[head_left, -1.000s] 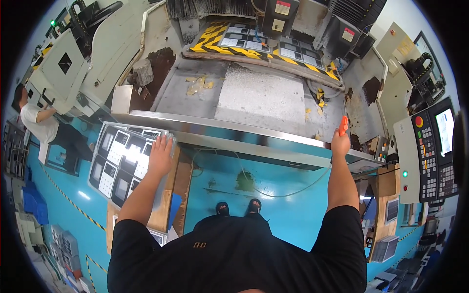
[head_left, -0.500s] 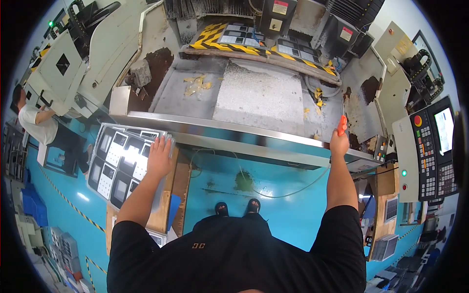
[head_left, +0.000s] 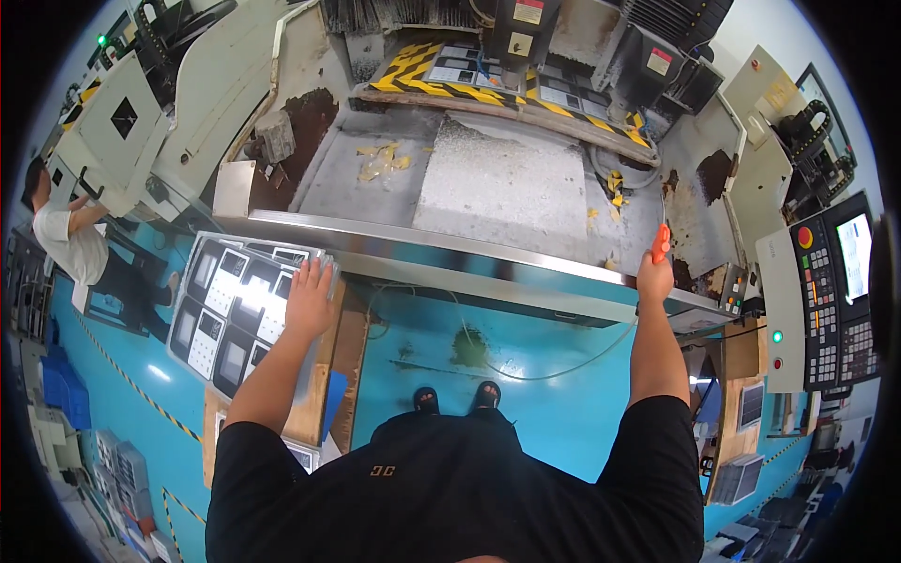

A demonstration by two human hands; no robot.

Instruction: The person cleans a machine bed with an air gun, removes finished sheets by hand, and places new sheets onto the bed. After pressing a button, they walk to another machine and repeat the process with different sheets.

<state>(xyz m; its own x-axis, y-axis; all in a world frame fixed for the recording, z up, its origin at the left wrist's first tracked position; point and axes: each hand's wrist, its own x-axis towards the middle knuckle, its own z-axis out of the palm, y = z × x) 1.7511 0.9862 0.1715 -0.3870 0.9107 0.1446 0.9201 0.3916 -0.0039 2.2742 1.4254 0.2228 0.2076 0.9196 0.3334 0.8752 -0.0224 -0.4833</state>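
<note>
My left hand (head_left: pixel 311 298) lies flat, fingers spread, on the right side of a stack of glossy sheets (head_left: pixel 228 291) printed with black and white panels. Out to the right, my right hand (head_left: pixel 654 278) is wrapped round an orange air blow gun (head_left: pixel 662 243), which points toward the machine's open bay. A thin pale hose (head_left: pixel 563 372) loops through the air below the machine's front edge and rises toward that hand. Inside the bay, similar printed sheets (head_left: pixel 455 68) lie on a bed edged with yellow and black striped tape (head_left: pixel 408 70), under the dark spindle heads (head_left: pixel 518 42).
The machine's metal front lip (head_left: pixel 441 246) crosses ahead of me. A control panel (head_left: pixel 831 291) with a red button stands at right. The sheets rest on a wooden stand (head_left: pixel 324 394). At far left a co-worker (head_left: pixel 70 235) stands at another machine. Yellow scraps (head_left: pixel 383 161) litter the bay.
The view has shifted very slightly. My left hand stays on the sheets and my right hand keeps its hold on the blow gun. At far left, the co-worker's arm has moved a little.
</note>
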